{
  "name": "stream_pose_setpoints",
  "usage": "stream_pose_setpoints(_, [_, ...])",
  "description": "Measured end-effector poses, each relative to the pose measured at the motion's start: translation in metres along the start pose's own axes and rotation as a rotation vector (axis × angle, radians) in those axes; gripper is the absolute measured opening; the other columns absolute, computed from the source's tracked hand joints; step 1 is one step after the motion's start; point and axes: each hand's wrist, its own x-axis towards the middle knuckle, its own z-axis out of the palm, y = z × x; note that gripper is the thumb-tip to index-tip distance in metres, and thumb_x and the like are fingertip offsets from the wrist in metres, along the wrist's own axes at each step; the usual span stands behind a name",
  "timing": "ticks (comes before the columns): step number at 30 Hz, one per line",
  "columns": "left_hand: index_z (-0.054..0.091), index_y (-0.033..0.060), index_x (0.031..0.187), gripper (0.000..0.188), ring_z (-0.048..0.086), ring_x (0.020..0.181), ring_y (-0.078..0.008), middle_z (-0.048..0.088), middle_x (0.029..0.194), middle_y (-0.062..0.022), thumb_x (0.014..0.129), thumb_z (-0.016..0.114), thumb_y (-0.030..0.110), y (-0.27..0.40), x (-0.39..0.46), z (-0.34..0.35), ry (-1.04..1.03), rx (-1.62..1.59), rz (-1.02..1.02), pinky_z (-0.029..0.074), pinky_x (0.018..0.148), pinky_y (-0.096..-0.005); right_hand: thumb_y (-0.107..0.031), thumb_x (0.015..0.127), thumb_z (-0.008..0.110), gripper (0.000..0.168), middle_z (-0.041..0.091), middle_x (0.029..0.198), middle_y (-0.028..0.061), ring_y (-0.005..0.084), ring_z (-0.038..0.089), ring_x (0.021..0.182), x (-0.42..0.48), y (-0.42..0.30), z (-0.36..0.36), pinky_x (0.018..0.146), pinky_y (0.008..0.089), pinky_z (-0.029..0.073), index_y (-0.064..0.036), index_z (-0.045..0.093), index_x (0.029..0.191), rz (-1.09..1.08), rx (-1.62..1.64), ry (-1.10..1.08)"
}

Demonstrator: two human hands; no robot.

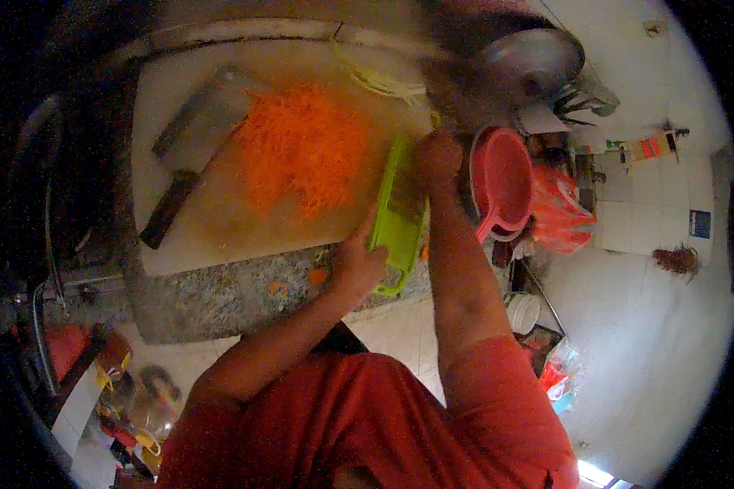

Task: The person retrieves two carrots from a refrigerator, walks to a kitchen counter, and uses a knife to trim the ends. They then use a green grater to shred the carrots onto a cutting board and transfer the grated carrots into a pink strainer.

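My left hand [359, 260] grips the lower end of a lime-green grater [397, 229], tilted on edge at the right side of a cutting board [186, 260]. Curled in against the grater's upper right side is my right hand [441, 156]. It is blurred, and I cannot see what its fingers hold. A large heap of shredded carrot [309, 150] lies on the board, left of the grater. Further left lie a black-handled knife [170, 209] and a second dark-handled blade [192, 116], both dim.
Carrot bits [318, 275] dot the speckled stone counter [220, 305]. A pale green-rimmed item [382, 82] sits at the board's far edge. Right of my forearm are a red plastic dipper [507, 174], a red bag [559, 214] and a round metal pan [535, 58]. A white bucket [522, 312] stands lower.
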Motion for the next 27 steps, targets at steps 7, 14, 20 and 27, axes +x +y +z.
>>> stream_pose_setpoints(7, [0.036,0.0127,0.133,0.064,0.06,0.092,-0.0293,0.06,0.103,-0.0195,0.073,0.057,0.003,-0.042,0.025,-0.004,-0.172,-0.175,-0.117,0.046,0.08,-0.035,-0.016,0.079,0.058,0.014,0.054,0.069,0.0143,0.0339,0.053,0.061,-0.136,-0.046,-0.084,0.053,0.0442,0.04,-0.004,0.054,0.073,-0.147,0.45,0.166])
stream_pose_setpoints(14, [0.034,0.0094,0.134,0.066,0.059,0.093,-0.0265,0.06,0.103,-0.0185,0.073,0.057,0.002,-0.066,0.023,0.004,-0.239,-0.365,-0.118,0.045,0.081,-0.0335,-0.016,0.08,0.058,0.014,0.052,0.073,0.0157,0.0348,0.052,0.065,-0.159,-0.06,-0.1,0.056,0.0426,0.041,-0.004,0.052,0.076,-0.044,0.485,0.114])
stream_pose_setpoints(20, [0.033,0.0039,0.133,0.065,0.057,0.097,-0.0265,0.057,0.107,-0.0206,0.073,0.056,0.0,-0.046,0.016,-0.003,-0.28,-0.253,-0.188,0.044,0.084,-0.0331,-0.016,0.08,0.055,0.011,0.054,0.078,0.0148,0.0346,0.054,0.069,-0.112,-0.056,-0.076,0.06,0.0428,0.043,-0.005,0.054,0.08,-0.107,0.489,0.211])
stream_pose_setpoints(27, [0.034,0.0016,0.132,0.065,0.054,0.104,-0.032,0.053,0.115,-0.0233,0.071,0.056,-0.002,-0.057,0.027,0.009,-0.137,-0.199,0.026,0.042,0.087,-0.0358,-0.022,0.074,0.058,0.017,0.056,0.078,0.0153,0.0335,0.055,0.071,-0.076,-0.049,-0.033,0.061,0.0425,0.043,-0.005,0.057,0.075,-0.056,0.414,0.156])
